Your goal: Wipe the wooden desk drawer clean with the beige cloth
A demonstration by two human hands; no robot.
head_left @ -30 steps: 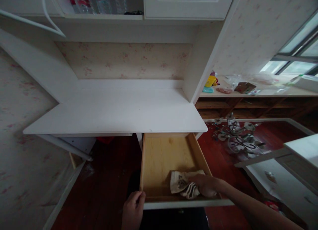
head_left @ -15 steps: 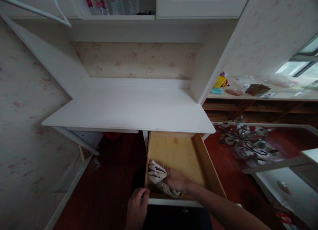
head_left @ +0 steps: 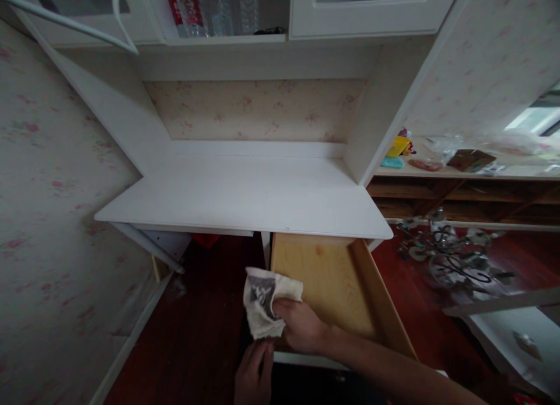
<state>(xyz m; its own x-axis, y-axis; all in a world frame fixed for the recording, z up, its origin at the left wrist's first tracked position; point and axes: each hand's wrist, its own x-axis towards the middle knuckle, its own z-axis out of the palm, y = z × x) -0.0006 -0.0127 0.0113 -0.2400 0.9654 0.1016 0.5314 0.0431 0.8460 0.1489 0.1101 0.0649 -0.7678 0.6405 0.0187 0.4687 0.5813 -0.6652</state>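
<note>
Head camera, looking down at an open wooden drawer that slides out from under a white counter. The right hand reaches in from the lower right and is clenched around a crumpled cream cloth with dark markings. The cloth sticks out above and to the left of that hand, draped over the drawer's left wall near its front corner, with part of it hanging outside the drawer. The left hand sits just below the cloth, at the drawer's front edge; its fingers point up toward the cloth, and it is unclear whether they grip anything. Beyond both hands the drawer's bare wooden bottom runs back under the counter. Far above the hands, bottles stand in an upper cabinet. Well off to the right of the right hand, a tangle of metal objects lies on the dark red floor.
</note>
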